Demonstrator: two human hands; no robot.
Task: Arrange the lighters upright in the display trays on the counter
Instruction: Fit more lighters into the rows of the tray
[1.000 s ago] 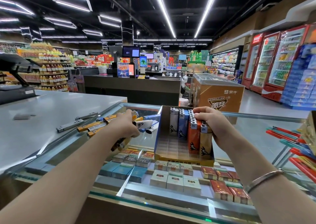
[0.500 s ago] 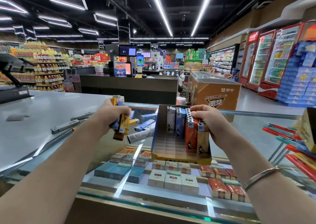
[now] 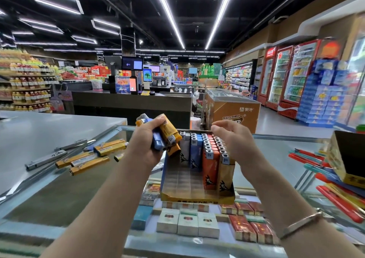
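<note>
Glass counter | left hand fingers clamp lighters | right hand fingers apart | tray writing unreadable

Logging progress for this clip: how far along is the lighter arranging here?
Partly done. The display tray holds upright rows of lighters on its right and back; its front-left slots look bare. In hand: the left hand grips a bunch of yellow and blue lighters, while the right hand hovers empty over the rows. Left: that bunch, plus loose lighters lying flat on the counter.
</note>
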